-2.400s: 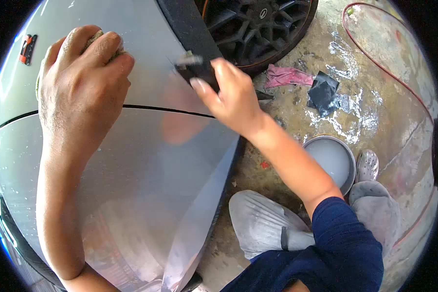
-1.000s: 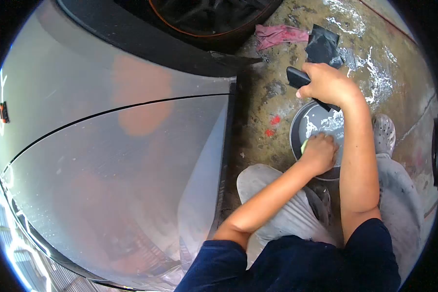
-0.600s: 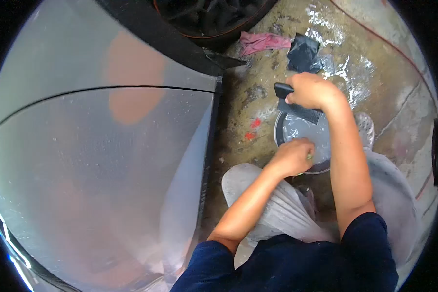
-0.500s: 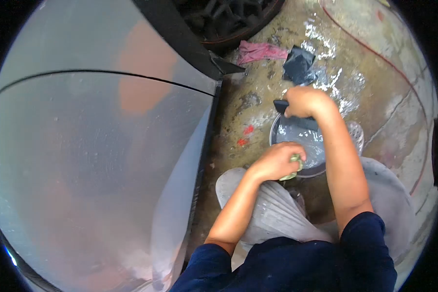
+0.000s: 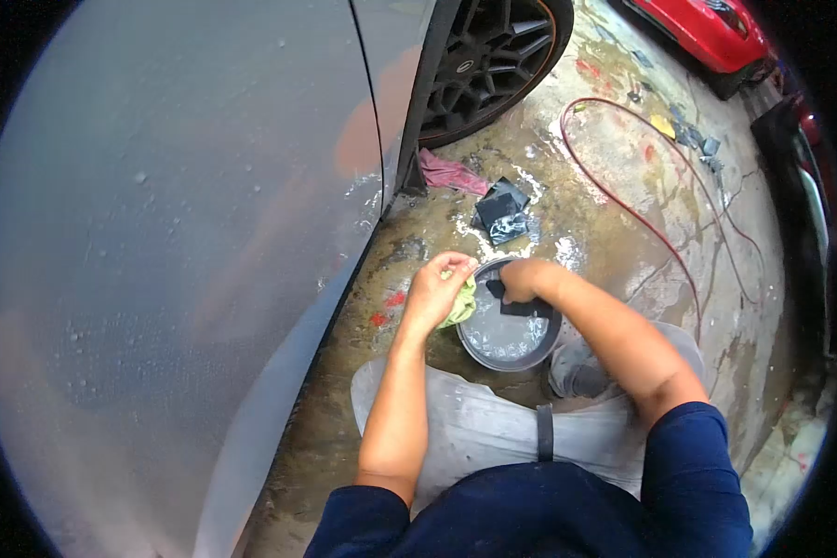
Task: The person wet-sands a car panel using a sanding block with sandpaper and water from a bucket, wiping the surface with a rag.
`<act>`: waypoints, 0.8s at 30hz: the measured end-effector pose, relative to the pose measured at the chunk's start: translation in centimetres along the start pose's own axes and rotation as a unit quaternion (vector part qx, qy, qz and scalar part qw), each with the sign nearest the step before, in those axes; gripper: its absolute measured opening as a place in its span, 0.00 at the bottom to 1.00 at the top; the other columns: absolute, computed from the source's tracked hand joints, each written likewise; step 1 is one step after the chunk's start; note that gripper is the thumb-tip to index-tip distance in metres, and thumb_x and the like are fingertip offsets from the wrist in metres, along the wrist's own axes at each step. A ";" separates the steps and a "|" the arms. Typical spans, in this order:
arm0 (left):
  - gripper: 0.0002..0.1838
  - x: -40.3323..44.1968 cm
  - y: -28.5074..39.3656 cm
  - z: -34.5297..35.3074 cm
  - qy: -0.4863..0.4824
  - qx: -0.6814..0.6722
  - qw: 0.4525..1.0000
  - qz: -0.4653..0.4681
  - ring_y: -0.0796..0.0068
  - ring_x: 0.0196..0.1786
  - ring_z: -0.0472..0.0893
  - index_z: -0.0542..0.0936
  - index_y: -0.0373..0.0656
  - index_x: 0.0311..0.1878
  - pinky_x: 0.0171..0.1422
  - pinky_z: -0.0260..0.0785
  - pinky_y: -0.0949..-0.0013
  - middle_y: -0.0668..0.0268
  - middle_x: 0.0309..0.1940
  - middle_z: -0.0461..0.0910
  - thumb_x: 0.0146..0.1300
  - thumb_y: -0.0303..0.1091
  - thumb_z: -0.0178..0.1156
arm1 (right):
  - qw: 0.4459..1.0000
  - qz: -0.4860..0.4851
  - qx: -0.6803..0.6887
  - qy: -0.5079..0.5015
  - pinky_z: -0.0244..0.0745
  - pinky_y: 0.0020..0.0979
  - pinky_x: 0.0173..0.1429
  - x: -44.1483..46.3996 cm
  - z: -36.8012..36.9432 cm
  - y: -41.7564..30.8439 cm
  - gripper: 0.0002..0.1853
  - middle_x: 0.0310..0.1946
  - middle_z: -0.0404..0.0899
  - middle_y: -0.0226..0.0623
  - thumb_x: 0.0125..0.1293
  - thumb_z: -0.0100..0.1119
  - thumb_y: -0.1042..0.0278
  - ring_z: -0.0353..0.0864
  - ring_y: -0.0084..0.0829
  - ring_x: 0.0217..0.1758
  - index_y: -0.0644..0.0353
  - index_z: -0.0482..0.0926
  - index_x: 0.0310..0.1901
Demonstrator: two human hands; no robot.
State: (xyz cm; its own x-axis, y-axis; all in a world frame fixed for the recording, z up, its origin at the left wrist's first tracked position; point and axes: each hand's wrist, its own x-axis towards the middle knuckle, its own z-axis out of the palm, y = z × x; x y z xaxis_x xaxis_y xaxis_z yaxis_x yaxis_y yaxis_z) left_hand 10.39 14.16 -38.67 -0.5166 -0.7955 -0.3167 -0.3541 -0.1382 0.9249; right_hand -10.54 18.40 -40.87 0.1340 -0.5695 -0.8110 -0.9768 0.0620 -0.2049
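My right hand (image 5: 527, 279) reaches over the far rim of a round grey bucket (image 5: 505, 366). Its fingers are closed on a flat black piece of sandpaper (image 5: 523, 306), which is at the cloudy water (image 5: 498, 333). At the bucket's left rim is my left hand (image 5: 435, 290), closed on a crumpled yellow-green cloth (image 5: 462, 305) that hangs beside the bucket. Just beyond the bucket, dark sheets (image 5: 502, 206) lie on the wet floor, one with a shiny wet surface.
A grey car panel (image 5: 177, 242) fills the left side, with a black wheel (image 5: 493, 70) ahead. A pink cloth (image 5: 451, 175) lies by the tyre. A red hose (image 5: 623, 209) loops over the floor. Red bodywork (image 5: 707, 33) and a dark car (image 5: 804, 186) stand at right.
The view has turned, showing more floor at right. My left hand has moved the cloth from the bucket's near side to its left rim. My right hand has lowered the sandpaper into the bucket.
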 end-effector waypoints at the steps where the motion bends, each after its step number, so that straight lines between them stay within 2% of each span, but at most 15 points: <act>1: 0.15 0.0 0.1 -0.2 -0.014 -0.020 1.000 0.003 0.80 0.44 0.82 0.87 0.39 0.50 0.53 0.74 0.71 0.67 0.40 0.87 0.73 0.42 0.68 | 1.000 0.002 -0.018 0.020 0.83 0.46 0.61 -1.1 -1.2 0.5 0.21 0.53 0.89 0.51 0.61 0.73 0.57 0.89 0.50 0.57 0.63 0.89 0.51; 3: 0.18 0.3 -0.1 -0.8 -0.036 -0.058 0.998 0.010 0.79 0.43 0.82 0.87 0.39 0.49 0.51 0.75 0.70 0.66 0.39 0.87 0.71 0.46 0.71 | 0.998 0.002 -0.015 0.057 0.81 0.48 0.61 -6.9 -5.3 -0.2 0.25 0.50 0.88 0.53 0.64 0.72 0.52 0.88 0.52 0.56 0.61 0.85 0.57; 7: 0.20 -0.2 0.7 -0.9 -0.185 -0.074 0.978 0.056 0.77 0.45 0.83 0.86 0.38 0.52 0.53 0.76 0.69 0.67 0.39 0.87 0.70 0.47 0.72 | 0.985 -0.046 0.077 0.146 0.80 0.48 0.56 -14.7 -9.0 -1.9 0.23 0.44 0.88 0.55 0.65 0.71 0.54 0.88 0.54 0.50 0.61 0.84 0.56; 10: 0.25 -0.4 0.6 0.0 -0.281 -0.080 0.954 0.072 0.78 0.53 0.81 0.84 0.37 0.57 0.62 0.74 0.67 0.66 0.47 0.87 0.68 0.48 0.73 | 0.971 -0.119 0.100 0.183 0.80 0.47 0.52 -15.4 -9.3 -2.4 0.20 0.40 0.88 0.55 0.66 0.70 0.55 0.88 0.54 0.46 0.61 0.85 0.52; 12: 0.29 -1.3 1.3 0.7 -0.330 -0.109 0.934 0.084 0.77 0.59 0.80 0.80 0.36 0.65 0.67 0.73 0.66 0.66 0.55 0.85 0.69 0.47 0.73 | 0.979 -0.121 0.091 0.135 0.80 0.48 0.55 -15.1 -9.7 -3.5 0.20 0.43 0.88 0.56 0.66 0.69 0.55 0.87 0.55 0.50 0.60 0.85 0.53; 13: 0.29 -1.5 1.0 1.2 -0.330 -0.141 0.931 0.061 0.76 0.60 0.80 0.80 0.36 0.65 0.67 0.72 0.66 0.66 0.56 0.84 0.70 0.46 0.72 | 0.982 -0.120 0.088 0.114 0.80 0.48 0.56 -15.1 -9.8 -3.8 0.20 0.45 0.88 0.56 0.66 0.69 0.55 0.87 0.56 0.52 0.60 0.85 0.54; 16: 0.26 -1.8 0.3 1.9 -0.339 -0.228 0.913 0.003 0.75 0.61 0.79 0.78 0.37 0.67 0.68 0.72 0.66 0.66 0.59 0.83 0.74 0.44 0.67 | 0.975 -0.154 0.135 0.091 0.80 0.45 0.55 -14.9 -9.7 -3.3 0.21 0.43 0.89 0.53 0.67 0.69 0.54 0.89 0.50 0.49 0.61 0.85 0.53; 17: 0.26 -1.9 0.0 1.4 -0.347 -0.222 0.911 -0.002 0.75 0.61 0.79 0.78 0.36 0.67 0.67 0.72 0.67 0.66 0.59 0.82 0.74 0.43 0.66 | 0.972 -0.160 0.155 0.075 0.80 0.44 0.54 -14.8 -9.7 -3.0 0.21 0.43 0.89 0.53 0.67 0.69 0.54 0.89 0.49 0.49 0.61 0.85 0.53; 18: 0.26 -1.4 -0.8 1.1 -0.369 -0.201 0.907 -0.013 0.76 0.61 0.79 0.79 0.36 0.67 0.66 0.72 0.67 0.66 0.59 0.83 0.74 0.43 0.67 | 0.969 -0.177 0.164 0.055 0.80 0.41 0.52 -14.2 -9.4 -2.6 0.21 0.41 0.89 0.49 0.69 0.70 0.56 0.89 0.41 0.44 0.62 0.83 0.56; 19: 0.25 -1.1 -1.5 1.1 -0.392 -0.180 0.902 -0.024 0.77 0.61 0.79 0.79 0.36 0.66 0.65 0.72 0.67 0.66 0.59 0.83 0.74 0.43 0.67 | 0.966 -0.184 0.174 0.059 0.80 0.41 0.52 -13.9 -9.3 -2.2 0.21 0.41 0.89 0.50 0.69 0.69 0.55 0.89 0.41 0.45 0.62 0.84 0.55; 21: 0.24 -1.3 -2.1 1.4 -0.357 -0.182 0.916 0.001 0.78 0.58 0.80 0.81 0.36 0.64 0.62 0.74 0.67 0.67 0.56 0.84 0.74 0.44 0.67 | 0.959 -0.196 0.194 0.069 0.80 0.40 0.54 -13.4 -9.3 -2.2 0.21 0.41 0.89 0.50 0.70 0.68 0.53 0.89 0.42 0.46 0.62 0.85 0.55; 22: 0.24 -1.6 -1.8 1.5 -0.339 -0.186 0.922 0.012 0.79 0.57 0.80 0.81 0.35 0.63 0.60 0.74 0.67 0.67 0.55 0.85 0.74 0.44 0.67 | 0.963 -0.146 0.215 0.070 0.80 0.39 0.54 -13.8 -9.8 -2.3 0.20 0.41 0.90 0.47 0.72 0.67 0.55 0.88 0.36 0.45 0.63 0.84 0.56; 23: 0.23 -1.8 -1.7 1.0 -0.325 -0.160 0.932 -0.025 0.80 0.51 0.82 0.83 0.34 0.59 0.54 0.76 0.67 0.68 0.47 0.87 0.74 0.44 0.67 | 0.943 -0.171 0.267 0.104 0.80 0.38 0.52 -14.1 -10.2 -2.0 0.20 0.40 0.89 0.42 0.73 0.65 0.57 0.85 0.29 0.43 0.63 0.83 0.58; 24: 0.19 -2.0 -0.6 0.7 -0.273 -0.145 0.949 -0.062 0.80 0.45 0.83 0.84 0.33 0.56 0.50 0.77 0.69 0.68 0.43 0.87 0.74 0.42 0.67 | 0.920 -0.163 0.318 0.162 0.80 0.37 0.50 -13.9 -10.2 -1.7 0.20 0.39 0.89 0.40 0.74 0.65 0.58 0.84 0.27 0.42 0.64 0.82 0.58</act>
State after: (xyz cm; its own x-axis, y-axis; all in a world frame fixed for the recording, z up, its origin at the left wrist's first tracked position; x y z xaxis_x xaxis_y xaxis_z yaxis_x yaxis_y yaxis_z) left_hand 11.05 16.24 -38.73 -0.8401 -0.3483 -0.4157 -0.2510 -0.4298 0.8674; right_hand -12.40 17.87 -23.64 0.2445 -0.8506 -0.4655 -0.5854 0.2532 -0.7702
